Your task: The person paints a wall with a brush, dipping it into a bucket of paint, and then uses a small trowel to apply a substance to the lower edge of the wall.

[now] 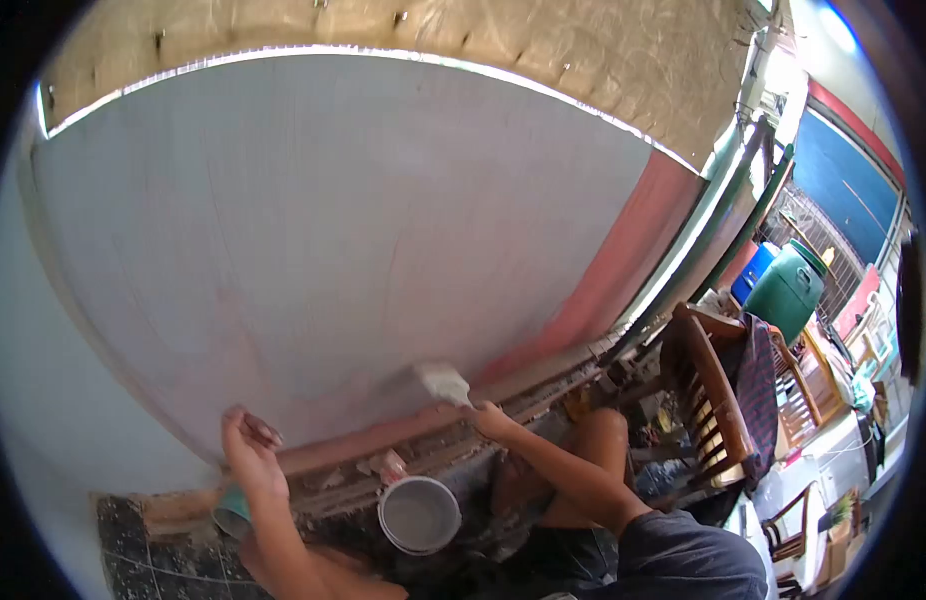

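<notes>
My right hand (495, 421) is closed round the handle of a wide paint brush (444, 384), whose pale bristles lie against the lower part of the wall (383, 220). Whitish paint covers most of this wall, with a pink strip at its right and along its bottom. My left hand (251, 440) is raised near the wall's lower left, its fingers curled and apart, holding nothing. Below and between my hands stands a round bucket (420, 514) of greyish-white liquid.
A green container (233, 513) sits beside my left forearm on dark tiles (183, 560). Rubble runs along the wall's foot. To the right are a wooden chair (713, 390) with cloth over it, a green barrel (786, 290) and a blue container (754, 272).
</notes>
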`<state>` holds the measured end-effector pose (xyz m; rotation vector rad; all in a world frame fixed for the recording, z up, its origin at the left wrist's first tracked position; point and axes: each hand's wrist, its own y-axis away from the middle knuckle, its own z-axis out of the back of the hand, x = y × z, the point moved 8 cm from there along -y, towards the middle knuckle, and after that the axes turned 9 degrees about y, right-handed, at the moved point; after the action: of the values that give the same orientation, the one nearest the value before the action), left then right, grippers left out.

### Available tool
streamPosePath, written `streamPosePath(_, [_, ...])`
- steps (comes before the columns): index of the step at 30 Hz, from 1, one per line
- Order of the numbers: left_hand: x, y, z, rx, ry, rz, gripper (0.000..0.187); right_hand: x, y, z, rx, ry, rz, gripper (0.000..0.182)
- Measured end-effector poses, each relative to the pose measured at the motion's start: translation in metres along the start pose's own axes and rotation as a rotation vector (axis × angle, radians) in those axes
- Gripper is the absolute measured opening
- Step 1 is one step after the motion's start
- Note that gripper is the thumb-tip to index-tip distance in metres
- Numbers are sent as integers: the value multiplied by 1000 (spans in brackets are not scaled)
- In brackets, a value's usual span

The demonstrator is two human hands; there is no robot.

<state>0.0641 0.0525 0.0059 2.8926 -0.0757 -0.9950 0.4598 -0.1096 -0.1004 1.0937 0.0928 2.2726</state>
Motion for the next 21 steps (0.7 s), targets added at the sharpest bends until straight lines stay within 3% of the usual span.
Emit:
streamPosePath(3, [5,3,-7,28,26,32,15,3,-10,50,182,178,-42,41])
streamPosePath(5, [6,4,-10,41,46,34,15,55,1,119,124,120,100,39])
streamPosePath(7, [3,8,-19,56,43,20,14,92,15,195,-2,-146,-35,35])
streamPosePath(8, [1,11,-23,63,41,15,14,120,20,232,-95,-25,126,32])
streamPosePath(10, [0,13,-28,74,33,3,14,187,67,268,-191,-250,300,27])
streamPosePath(12, [2,13,-32,88,15,-2,14,229,98,288,-307,-250,299,27])
streamPosePath(15, [11,8,-29,80,-7,6,14,259,106,293,-415,-347,467,28])
streamPosePath(17, [16,6,-28,78,-3,22,14,240,75,273,-507,-280,403,34])
streamPosePath(19, [16,6,-26,64,-5,23,14,210,45,216,-384,54,318,38])
streamPosePath(20, [15,7,-26,54,-5,17,14,203,48,185,-552,352,431,43])
streamPosePath(21, [13,7,-28,48,1,5,14,153,17,142,-451,279,295,44])
